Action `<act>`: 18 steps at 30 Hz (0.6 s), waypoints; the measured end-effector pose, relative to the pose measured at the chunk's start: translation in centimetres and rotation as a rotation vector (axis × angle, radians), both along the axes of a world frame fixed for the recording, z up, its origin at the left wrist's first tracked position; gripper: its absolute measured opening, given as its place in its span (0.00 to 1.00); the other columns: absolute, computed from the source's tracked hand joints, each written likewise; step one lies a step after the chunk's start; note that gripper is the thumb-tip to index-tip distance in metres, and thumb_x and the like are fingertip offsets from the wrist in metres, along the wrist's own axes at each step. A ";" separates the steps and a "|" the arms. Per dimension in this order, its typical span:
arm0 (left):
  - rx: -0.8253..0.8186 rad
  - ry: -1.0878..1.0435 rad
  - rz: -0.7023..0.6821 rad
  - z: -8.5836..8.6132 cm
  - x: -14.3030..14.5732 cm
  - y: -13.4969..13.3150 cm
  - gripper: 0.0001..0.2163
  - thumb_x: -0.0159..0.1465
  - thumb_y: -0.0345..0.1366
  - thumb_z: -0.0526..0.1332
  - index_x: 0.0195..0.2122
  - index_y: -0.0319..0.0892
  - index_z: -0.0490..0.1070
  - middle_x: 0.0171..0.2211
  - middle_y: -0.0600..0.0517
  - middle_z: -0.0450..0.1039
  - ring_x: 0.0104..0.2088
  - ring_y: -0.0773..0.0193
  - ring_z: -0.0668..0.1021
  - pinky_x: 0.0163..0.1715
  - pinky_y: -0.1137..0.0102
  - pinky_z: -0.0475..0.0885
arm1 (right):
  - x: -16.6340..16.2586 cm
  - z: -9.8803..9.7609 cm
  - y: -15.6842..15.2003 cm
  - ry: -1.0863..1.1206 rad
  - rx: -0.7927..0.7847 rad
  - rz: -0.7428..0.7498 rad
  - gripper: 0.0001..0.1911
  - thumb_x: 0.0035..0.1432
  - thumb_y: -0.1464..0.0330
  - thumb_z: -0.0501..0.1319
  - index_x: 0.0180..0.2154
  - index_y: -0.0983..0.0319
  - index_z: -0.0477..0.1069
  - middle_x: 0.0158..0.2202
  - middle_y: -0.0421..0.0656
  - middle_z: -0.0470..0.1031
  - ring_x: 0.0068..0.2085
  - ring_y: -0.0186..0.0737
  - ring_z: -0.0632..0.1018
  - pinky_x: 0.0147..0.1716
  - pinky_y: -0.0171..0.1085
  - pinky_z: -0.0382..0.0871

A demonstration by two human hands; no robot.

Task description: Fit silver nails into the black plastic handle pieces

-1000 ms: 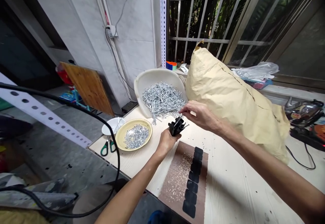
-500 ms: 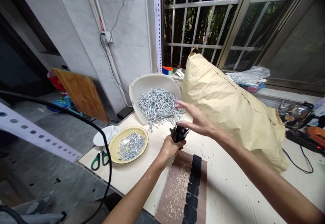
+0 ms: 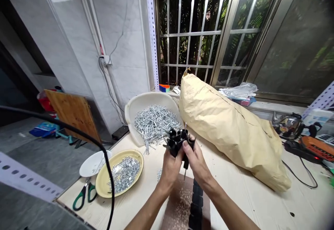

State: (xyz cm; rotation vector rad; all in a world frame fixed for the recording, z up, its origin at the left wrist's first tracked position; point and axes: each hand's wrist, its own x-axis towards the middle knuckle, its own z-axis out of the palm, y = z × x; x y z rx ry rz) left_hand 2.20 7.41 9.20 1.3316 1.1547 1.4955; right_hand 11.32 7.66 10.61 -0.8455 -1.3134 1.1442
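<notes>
Both my hands are raised over the table, wrapped round a black plastic part (image 3: 176, 141) with several prongs. My left hand (image 3: 171, 164) grips its lower left side. My right hand (image 3: 195, 162) closes on its right side, thumb pressed on top. A silver nail (image 3: 185, 126) sticks up from the part, and another nail tip (image 3: 184, 173) pokes out below my right fingers. Just behind the part, a white basin (image 3: 142, 104) lies tipped with a heap of silver nails (image 3: 153, 122) spilling from it.
A yellow plate (image 3: 103, 184) of small metal pieces, a white dish (image 3: 90, 164) and green-handled scissors (image 3: 83, 195) sit at the left. A big tan paper sack (image 3: 229, 129) lies at the right. A brown board (image 3: 177, 205) with black pads lies under my hands. A black cable (image 3: 109, 174) hangs at the left.
My right hand left the nail heap and came back onto the black part. Both hands lifted the part nearer to me, and my view tilted upward.
</notes>
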 end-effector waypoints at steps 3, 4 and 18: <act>0.011 0.060 0.015 0.1 0.4 1.1 0.16 0.59 0.44 0.60 0.44 0.42 0.73 0.42 0.46 0.76 0.47 0.53 0.75 0.48 0.64 0.68 | -0.4 0.4 0.8 0.069 0.045 -0.130 0.20 0.61 0.56 0.52 0.51 0.58 0.61 0.47 0.45 0.70 0.48 0.41 0.71 0.51 0.41 0.65; 0.002 0.074 0.002 -0.1 0.5 1.5 0.16 0.60 0.44 0.60 0.46 0.41 0.72 0.43 0.46 0.76 0.48 0.53 0.74 0.47 0.64 0.68 | -0.4 0.1 1.3 0.077 0.045 -0.153 0.20 0.61 0.56 0.52 0.51 0.58 0.61 0.47 0.45 0.70 0.48 0.41 0.72 0.51 0.41 0.66; -0.038 -0.088 -0.181 -0.9 0.7 6.2 0.19 0.56 0.45 0.64 0.43 0.37 0.72 0.35 0.47 0.76 0.36 0.60 0.76 0.35 0.70 0.70 | 1.5 -4.1 6.6 0.147 -0.001 -0.142 0.20 0.55 0.53 0.59 0.41 0.62 0.69 0.36 0.42 0.74 0.37 0.38 0.74 0.37 0.37 0.69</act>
